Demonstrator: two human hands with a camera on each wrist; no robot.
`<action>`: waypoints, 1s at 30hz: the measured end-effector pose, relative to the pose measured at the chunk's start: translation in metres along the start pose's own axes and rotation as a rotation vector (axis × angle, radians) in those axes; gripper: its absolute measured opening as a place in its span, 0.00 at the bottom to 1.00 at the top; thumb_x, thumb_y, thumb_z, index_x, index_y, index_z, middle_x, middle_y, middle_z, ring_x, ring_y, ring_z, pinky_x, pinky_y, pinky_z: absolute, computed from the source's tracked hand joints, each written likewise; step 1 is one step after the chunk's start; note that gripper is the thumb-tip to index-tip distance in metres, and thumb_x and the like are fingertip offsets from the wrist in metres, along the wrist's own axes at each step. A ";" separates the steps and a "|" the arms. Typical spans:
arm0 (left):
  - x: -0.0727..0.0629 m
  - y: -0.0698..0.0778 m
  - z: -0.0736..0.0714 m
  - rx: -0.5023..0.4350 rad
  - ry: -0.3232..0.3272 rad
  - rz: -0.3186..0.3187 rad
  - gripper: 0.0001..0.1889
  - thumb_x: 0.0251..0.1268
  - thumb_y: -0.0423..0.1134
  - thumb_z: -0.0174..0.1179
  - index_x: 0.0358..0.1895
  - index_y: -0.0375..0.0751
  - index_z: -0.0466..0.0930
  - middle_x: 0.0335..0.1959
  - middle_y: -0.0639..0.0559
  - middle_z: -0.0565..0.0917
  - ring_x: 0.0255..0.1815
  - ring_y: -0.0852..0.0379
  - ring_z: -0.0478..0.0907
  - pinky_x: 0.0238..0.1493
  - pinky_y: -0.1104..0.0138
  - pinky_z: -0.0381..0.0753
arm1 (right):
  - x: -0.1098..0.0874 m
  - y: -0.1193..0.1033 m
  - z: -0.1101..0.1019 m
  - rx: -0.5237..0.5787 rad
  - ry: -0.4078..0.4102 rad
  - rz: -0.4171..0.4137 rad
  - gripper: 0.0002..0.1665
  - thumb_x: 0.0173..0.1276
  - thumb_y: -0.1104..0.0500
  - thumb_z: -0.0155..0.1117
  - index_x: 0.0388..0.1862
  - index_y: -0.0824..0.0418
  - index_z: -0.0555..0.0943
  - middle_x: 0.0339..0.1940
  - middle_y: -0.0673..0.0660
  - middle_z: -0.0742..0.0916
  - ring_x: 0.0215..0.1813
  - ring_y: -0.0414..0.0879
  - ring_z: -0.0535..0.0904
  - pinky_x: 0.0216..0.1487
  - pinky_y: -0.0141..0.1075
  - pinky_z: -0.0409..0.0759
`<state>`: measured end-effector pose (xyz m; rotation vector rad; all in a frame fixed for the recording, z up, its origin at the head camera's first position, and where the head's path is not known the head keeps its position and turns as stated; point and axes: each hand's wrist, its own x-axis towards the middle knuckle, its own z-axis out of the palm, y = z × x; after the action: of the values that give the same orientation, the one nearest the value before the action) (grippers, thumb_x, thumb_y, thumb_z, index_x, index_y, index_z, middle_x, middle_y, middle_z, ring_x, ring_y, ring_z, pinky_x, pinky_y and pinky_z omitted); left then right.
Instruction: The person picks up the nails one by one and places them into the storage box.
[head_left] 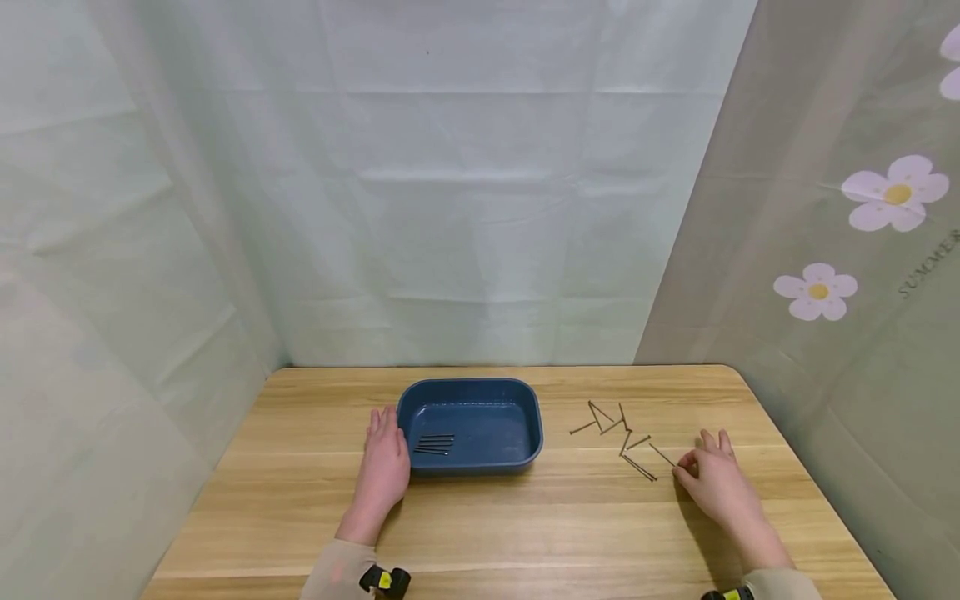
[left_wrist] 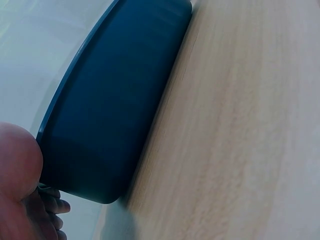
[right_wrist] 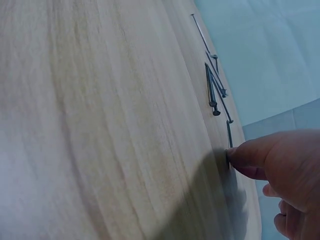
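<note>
A dark blue rectangular tray [head_left: 491,437] stands on the table, with several dark nails [head_left: 433,444] lying side by side at its left end. My left hand [head_left: 386,467] rests along the tray's left side, its fingers extended; the left wrist view shows the thumb at the rim of the tray [left_wrist: 110,100]. Over on the right, my right hand [head_left: 716,483] pinches one end of a nail [head_left: 662,455] between thumb and forefinger, close over the wood. In the right wrist view the fingertips cover that end of the nail [right_wrist: 229,134].
Several loose nails [head_left: 626,443] lie scattered and partly crossed on the wooden table [head_left: 540,533], between the tray and my right hand. Pale cloth [head_left: 465,208] hangs behind the table's back edge, and a flowered cloth [head_left: 825,400] hangs along the right side.
</note>
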<state>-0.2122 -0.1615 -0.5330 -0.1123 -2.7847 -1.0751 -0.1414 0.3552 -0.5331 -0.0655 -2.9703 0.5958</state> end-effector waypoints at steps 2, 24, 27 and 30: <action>0.000 0.000 0.000 0.001 -0.003 -0.004 0.27 0.87 0.32 0.39 0.79 0.15 0.55 0.81 0.22 0.58 0.86 0.27 0.45 0.83 0.38 0.45 | 0.000 0.000 0.001 -0.005 0.000 0.001 0.06 0.70 0.61 0.72 0.33 0.59 0.85 0.73 0.90 0.65 0.77 0.89 0.49 0.73 0.78 0.56; 0.003 0.000 -0.002 0.014 -0.006 0.017 0.27 0.87 0.31 0.39 0.78 0.14 0.55 0.81 0.22 0.58 0.85 0.26 0.44 0.83 0.37 0.46 | 0.007 -0.018 -0.002 -0.112 -0.025 0.034 0.13 0.63 0.64 0.67 0.19 0.58 0.78 0.69 0.91 0.69 0.75 0.91 0.53 0.74 0.76 0.59; 0.002 -0.001 -0.002 0.018 -0.012 0.013 0.27 0.87 0.31 0.39 0.78 0.14 0.55 0.81 0.22 0.58 0.86 0.26 0.44 0.83 0.37 0.46 | 0.007 -0.019 -0.004 -0.104 -0.059 0.060 0.12 0.63 0.62 0.69 0.20 0.59 0.79 0.71 0.91 0.67 0.76 0.90 0.51 0.74 0.76 0.60; 0.001 -0.001 -0.001 0.014 -0.012 0.013 0.27 0.87 0.31 0.39 0.78 0.14 0.55 0.81 0.22 0.58 0.85 0.26 0.44 0.83 0.37 0.46 | 0.006 -0.019 -0.003 -0.084 -0.078 0.084 0.12 0.63 0.60 0.69 0.22 0.59 0.79 0.73 0.90 0.65 0.77 0.89 0.49 0.71 0.78 0.63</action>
<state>-0.2127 -0.1631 -0.5327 -0.1360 -2.7974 -1.0550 -0.1476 0.3394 -0.5224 -0.1799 -3.0803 0.4931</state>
